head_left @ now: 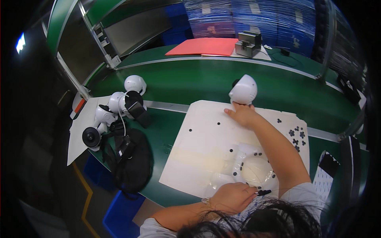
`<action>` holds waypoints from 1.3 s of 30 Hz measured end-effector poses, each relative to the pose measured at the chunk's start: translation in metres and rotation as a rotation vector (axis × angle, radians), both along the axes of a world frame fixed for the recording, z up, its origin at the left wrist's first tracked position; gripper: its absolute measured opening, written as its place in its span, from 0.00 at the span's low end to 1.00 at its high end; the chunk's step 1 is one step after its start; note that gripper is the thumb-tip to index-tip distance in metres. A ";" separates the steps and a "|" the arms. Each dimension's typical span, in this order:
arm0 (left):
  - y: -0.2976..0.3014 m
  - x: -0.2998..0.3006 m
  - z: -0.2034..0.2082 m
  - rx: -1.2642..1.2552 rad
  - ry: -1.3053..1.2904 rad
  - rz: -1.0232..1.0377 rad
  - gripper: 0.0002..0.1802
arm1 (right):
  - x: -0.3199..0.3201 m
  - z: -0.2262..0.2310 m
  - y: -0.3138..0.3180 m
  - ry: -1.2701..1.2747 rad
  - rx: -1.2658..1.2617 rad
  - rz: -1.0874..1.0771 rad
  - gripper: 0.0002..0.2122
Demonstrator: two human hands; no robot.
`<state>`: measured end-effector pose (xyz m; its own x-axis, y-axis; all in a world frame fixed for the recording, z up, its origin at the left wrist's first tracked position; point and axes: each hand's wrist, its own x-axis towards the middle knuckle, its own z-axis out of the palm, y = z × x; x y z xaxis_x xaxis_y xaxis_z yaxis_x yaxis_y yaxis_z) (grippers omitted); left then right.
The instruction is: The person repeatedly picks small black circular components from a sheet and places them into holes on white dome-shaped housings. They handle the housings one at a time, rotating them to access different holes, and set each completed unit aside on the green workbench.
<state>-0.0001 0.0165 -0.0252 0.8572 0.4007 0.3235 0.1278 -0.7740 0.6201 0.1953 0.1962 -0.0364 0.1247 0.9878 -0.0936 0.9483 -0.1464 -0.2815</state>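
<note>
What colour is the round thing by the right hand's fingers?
The rounded device is mostly white, best seen in the head view.

Main sheet [198,154] mid-counter [160,141]. Camera [245,90] just past sheet's far edge, right grip [243,115] against its near side. Round piece [256,168] on sheet's near right part, dots [235,173] around it; left grip [234,196] in front of it, slim tool [264,192] at its fingertips. Dot cluster [291,133] on sheet's right side, two lone dots [218,123] far left. Card [327,170] right of sheet. Camera group [118,102] left, partly over side sheet [79,137]; bag [139,162] in front. Rear counter [154,54]: mat [206,45] left, box [246,49] right. Wrapped stack [254,18] behind. Crate [121,214] below counter's left edge.
</note>
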 end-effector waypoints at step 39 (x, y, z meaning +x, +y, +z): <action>-0.006 -0.006 0.023 0.256 -0.191 0.013 0.09 | -0.005 0.073 -0.284 0.123 0.592 0.475 0.10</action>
